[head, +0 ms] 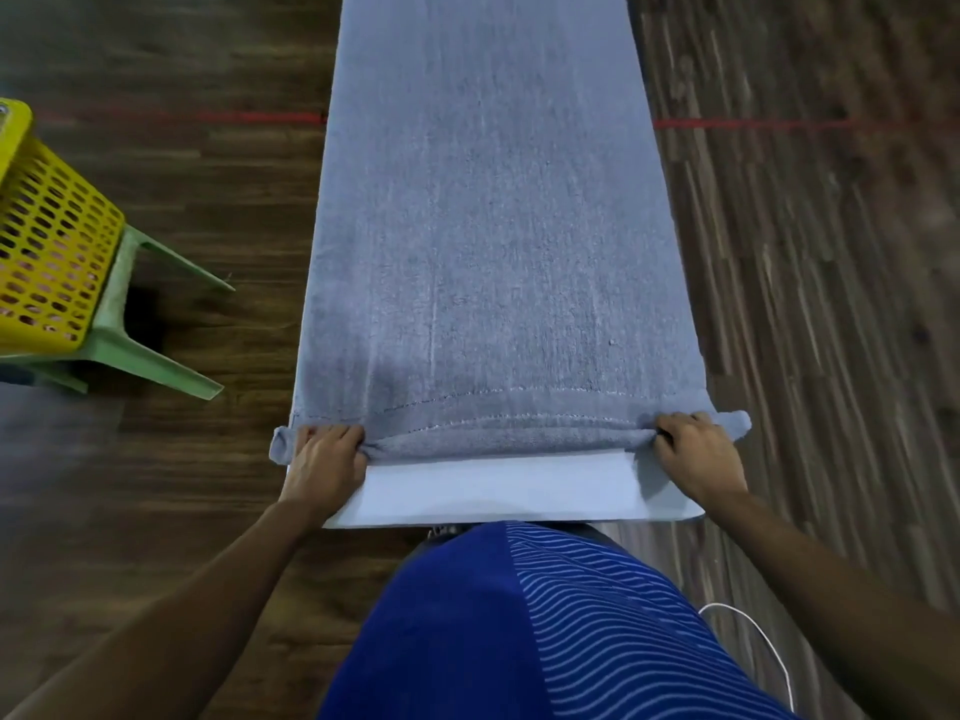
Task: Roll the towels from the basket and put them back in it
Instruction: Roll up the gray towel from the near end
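Observation:
A long grey-blue towel (488, 226) lies flat along a narrow white table (498, 493), stretching away from me. Its near end is turned over into a small roll (509, 433) across the table's width. My left hand (324, 467) grips the roll's left end, fingers curled over it. My right hand (696, 457) grips the right end the same way. A yellow perforated basket (49, 252) stands at the far left on a green plastic stool (137, 350); its inside is hidden.
Dark wood-pattern floor surrounds the table, with a red line (727, 124) across it behind the towel. A white cable (763, 646) hangs at my lower right. My blue shirt fills the bottom centre.

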`<action>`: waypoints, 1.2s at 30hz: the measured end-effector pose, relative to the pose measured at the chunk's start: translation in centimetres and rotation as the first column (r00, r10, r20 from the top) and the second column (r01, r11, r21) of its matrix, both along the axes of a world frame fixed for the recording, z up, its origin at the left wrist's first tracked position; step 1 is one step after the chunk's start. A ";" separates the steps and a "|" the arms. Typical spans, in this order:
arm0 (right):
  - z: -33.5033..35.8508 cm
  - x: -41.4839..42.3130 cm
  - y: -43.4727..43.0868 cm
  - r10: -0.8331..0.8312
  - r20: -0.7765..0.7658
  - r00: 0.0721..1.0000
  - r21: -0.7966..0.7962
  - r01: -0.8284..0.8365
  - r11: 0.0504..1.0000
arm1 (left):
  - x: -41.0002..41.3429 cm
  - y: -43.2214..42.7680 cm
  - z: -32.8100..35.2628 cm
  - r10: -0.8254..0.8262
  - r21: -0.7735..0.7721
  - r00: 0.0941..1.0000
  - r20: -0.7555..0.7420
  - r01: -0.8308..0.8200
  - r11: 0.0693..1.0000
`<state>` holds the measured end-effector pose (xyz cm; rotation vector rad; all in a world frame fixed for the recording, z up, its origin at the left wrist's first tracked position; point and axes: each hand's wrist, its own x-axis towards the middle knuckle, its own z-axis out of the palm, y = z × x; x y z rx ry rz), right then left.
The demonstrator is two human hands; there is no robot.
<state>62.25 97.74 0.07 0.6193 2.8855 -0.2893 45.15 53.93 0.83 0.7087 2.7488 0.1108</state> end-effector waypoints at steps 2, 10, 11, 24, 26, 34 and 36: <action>0.2 -0.6 0.1 -0.025 0.087 0.996 -0.019 0.027 0.999 | -0.3 -0.2 0.1 0.021 -0.025 0.999 0.038 -0.020 0.999; -0.5 -0.9 -0.5 0.056 -0.214 0.975 -0.003 -0.058 0.998 | -0.5 0.4 -0.6 0.106 0.187 0.986 -0.125 -0.081 0.979; -0.8 -0.7 -0.8 0.086 -0.208 0.974 -0.008 -0.090 0.996 | -0.3 0.5 -0.7 0.106 0.215 0.988 -0.108 -0.081 0.973; -0.2 -1.2 -1.3 0.026 -0.013 1.000 -0.060 -0.027 0.998 | -0.4 1.0 0.1 0.061 0.081 0.998 0.016 -0.062 0.995; 0.3 -1.9 -1.3 0.001 0.068 0.998 -0.082 0.005 0.997 | -0.6 0.9 0.3 0.087 0.021 0.996 0.035 -0.087 0.996; -0.7 -2.4 -1.5 0.020 -0.229 0.973 0.045 -0.010 0.999 | -0.7 0.5 -0.8 0.045 0.078 0.973 -0.225 -0.028 0.997; -1.0 -1.9 -1.8 0.096 -0.217 0.971 0.003 -0.097 0.995 | -0.2 0.7 -1.1 0.035 0.131 0.981 -0.192 -0.010 0.991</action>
